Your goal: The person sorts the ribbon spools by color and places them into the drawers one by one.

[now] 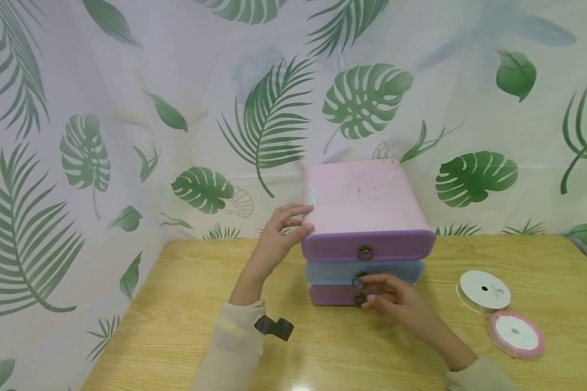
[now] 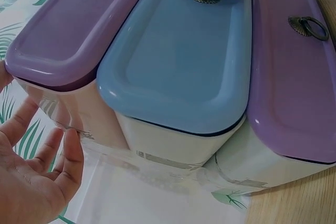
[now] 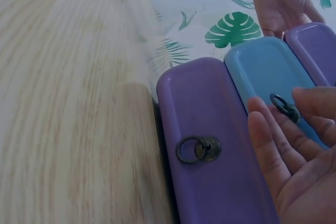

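A small drawer chest (image 1: pixel 362 198) with a pink top stands on the table, its purple, blue and purple drawers stacked. My left hand (image 1: pixel 285 231) touches the chest's left side and top edge, fingers spread and lightly bent. On the blue drawer (image 2: pixel 178 56) hangs a dark metal ring pull (image 3: pixel 286 107). My right hand (image 1: pixel 396 301) is at this ring, with thumb and fingers on either side of it and a gap between them. Another ring pull (image 3: pixel 199 149) hangs on the lower purple drawer (image 3: pixel 210 103). All the drawers look closed.
Right of the chest lie a white ribbon spool (image 1: pixel 484 290) and a pink-rimmed spool (image 1: pixel 516 334). A leaf-patterned cloth (image 1: pixel 200 136) hangs behind the wooden table (image 1: pixel 176 326). A dark band (image 1: pixel 274 327) is strapped at my left wrist.
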Motion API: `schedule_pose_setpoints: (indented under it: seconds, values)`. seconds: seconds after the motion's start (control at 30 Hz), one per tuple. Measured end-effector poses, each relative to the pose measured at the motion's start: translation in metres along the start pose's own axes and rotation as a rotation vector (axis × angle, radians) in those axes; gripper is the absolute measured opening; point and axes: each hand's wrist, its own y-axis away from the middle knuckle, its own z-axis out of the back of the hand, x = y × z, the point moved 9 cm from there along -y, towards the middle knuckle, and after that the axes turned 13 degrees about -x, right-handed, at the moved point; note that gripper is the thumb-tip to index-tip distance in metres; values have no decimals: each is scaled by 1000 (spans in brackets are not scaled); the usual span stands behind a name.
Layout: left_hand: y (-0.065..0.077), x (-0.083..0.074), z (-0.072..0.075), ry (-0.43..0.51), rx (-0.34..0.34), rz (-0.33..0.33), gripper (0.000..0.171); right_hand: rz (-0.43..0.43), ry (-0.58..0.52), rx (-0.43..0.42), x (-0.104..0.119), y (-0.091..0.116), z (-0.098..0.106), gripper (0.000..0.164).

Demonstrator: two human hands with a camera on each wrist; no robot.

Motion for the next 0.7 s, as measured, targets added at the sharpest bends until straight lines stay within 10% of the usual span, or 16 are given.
schedule_pose_setpoints:
  seconds: [0.7]
  values:
    - [0, -3, 2, -5, 1, -11, 42, -93, -31, 3, -4, -9, -17, 36]
